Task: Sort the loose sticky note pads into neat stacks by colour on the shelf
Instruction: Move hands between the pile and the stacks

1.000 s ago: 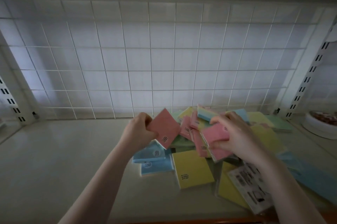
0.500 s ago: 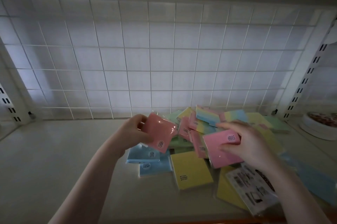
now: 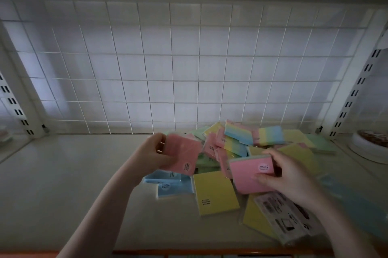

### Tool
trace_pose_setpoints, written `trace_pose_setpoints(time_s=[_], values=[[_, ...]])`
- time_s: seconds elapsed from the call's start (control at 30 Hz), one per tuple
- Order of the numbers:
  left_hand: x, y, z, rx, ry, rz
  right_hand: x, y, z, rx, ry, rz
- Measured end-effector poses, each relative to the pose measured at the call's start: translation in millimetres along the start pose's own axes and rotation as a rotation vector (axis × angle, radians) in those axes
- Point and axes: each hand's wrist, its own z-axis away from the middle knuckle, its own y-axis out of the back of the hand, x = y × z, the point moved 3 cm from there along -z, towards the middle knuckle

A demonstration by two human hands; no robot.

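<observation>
Head view, as I watch remotely: my left hand (image 3: 152, 153), at centre frame, grips a pink pad (image 3: 182, 155) by its left edge, held up above two blue pads (image 3: 168, 184). My right hand (image 3: 294, 178), lower right of centre, grasps a second pink pad (image 3: 251, 173) with fingers curled over its right side. Beneath them the loose pile (image 3: 252, 142) of pink, yellow, green, blue and rainbow pads sprawls across the right half of the shelf (image 3: 63, 184). One yellow pad (image 3: 215, 192) lies flat at the front. A white wire grid (image 3: 168, 68) backs the shelf.
</observation>
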Motion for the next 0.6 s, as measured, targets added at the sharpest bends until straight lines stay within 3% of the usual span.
trace_pose_setpoints(time_s=[0.2, 0.43, 0.6], values=[[-5, -7, 20, 0.159, -0.011, 0.068, -4, 1, 3, -0.041, 0.096, 0.164], [-10, 4, 40, 0.254, -0.039, 0.151, -11, -4, -2, -0.010, 0.097, -0.026], [-14, 28, 53, 0.306, -0.048, 0.264, -34, -17, -8, 0.130, 0.130, -0.214]])
